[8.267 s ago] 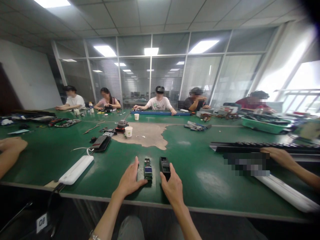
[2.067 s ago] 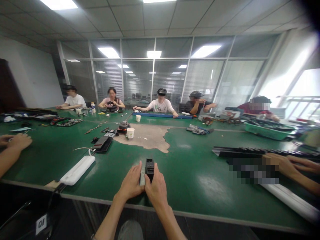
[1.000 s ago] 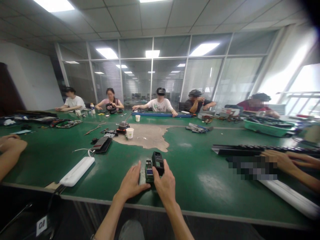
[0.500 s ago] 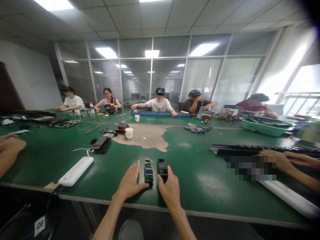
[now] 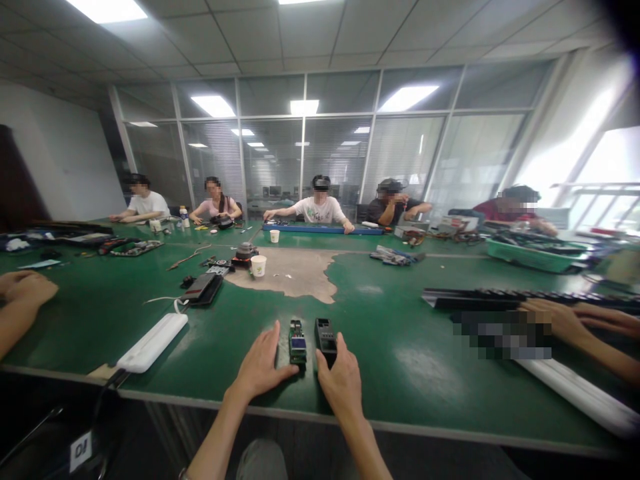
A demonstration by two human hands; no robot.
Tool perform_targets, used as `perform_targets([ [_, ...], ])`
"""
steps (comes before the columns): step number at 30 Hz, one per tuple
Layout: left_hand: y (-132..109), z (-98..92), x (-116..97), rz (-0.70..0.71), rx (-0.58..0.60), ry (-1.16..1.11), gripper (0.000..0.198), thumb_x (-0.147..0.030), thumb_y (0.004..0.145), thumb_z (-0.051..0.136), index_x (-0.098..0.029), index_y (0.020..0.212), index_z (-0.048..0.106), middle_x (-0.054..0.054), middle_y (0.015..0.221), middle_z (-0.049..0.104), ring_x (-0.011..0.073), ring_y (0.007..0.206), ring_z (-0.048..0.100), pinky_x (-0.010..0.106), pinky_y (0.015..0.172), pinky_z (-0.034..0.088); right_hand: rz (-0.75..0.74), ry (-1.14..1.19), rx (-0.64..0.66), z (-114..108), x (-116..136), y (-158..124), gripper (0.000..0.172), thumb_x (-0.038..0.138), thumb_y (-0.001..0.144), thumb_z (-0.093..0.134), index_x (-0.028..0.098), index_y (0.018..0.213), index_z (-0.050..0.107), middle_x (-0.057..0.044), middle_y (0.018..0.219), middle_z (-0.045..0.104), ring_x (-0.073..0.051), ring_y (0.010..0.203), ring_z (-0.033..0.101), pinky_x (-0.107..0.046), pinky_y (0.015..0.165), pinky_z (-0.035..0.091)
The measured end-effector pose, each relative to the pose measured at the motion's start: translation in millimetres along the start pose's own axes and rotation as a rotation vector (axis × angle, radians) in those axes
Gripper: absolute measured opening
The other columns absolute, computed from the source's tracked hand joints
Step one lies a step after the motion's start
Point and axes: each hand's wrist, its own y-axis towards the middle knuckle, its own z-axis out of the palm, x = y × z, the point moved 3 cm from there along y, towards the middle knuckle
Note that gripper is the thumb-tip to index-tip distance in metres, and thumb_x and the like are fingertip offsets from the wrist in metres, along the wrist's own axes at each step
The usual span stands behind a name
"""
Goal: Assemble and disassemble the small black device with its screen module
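A small green circuit board with a blue part lies on the green table near its front edge. A black cover lies just to the right of the board, parallel to it, with a narrow gap between them. My left hand rests flat on the table left of the board. Its fingers are stretched forward and its thumb touches the board's near end. My right hand grips the near end of the black cover between thumb and fingers.
A white power strip lies at the left, and a dark device and a paper cup lie beyond it. Another person's hands work on a long black rail at the right. A further person's hand rests at the left. Several people sit along the far side.
Two seconds ago my hands held cover and board together. A second ago my right hand held the cover raised. Now it lies on the table beside the board. My left hand stayed.
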Motion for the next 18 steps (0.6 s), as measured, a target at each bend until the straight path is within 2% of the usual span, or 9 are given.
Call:
perform_targets([
  [6, 0.3, 0.0, 0.1, -0.001, 0.002, 0.004, 0.097, -0.061, 0.073, 0.063, -0.014, 0.147, 0.019, 0.017, 0.147, 0.034, 0.0322, 0.134, 0.034, 0.048, 0.11, 0.029, 0.109, 0.099, 0.02, -14.6, 15.1, 4.7, 0.069, 0.049, 0.086, 0.046, 0.003, 0.136, 0.039, -0.02, 0.122, 0.057, -0.031, 0.11, 0.053, -0.04, 0.094, 0.041],
  [11, 0.3, -0.4, -0.7, 0.012, -0.012, -0.005, 0.094, -0.057, 0.073, 0.065, -0.016, 0.146, 0.022, 0.016, 0.147, 0.034, 0.0316, 0.132, 0.036, 0.048, 0.109, 0.03, 0.048, 0.192, -0.025, -27.9, 45.7, 11.9, 0.07, 0.051, 0.086, 0.047, 0.007, 0.139, 0.036, -0.017, 0.131, 0.052, -0.028, 0.117, 0.05, -0.039, 0.099, 0.037],
  [18, -0.4, 0.7, 1.0, 0.018, -0.022, -0.013, 0.092, -0.054, 0.075, 0.063, -0.014, 0.146, 0.021, 0.017, 0.147, 0.035, 0.0317, 0.132, 0.037, 0.049, 0.108, 0.032, 0.014, 0.201, 0.046, -15.7, 69.8, 8.8, 0.067, 0.045, 0.086, 0.047, 0.006, 0.14, 0.035, -0.017, 0.123, 0.057, -0.029, 0.112, 0.052, -0.039, 0.095, 0.04],
])
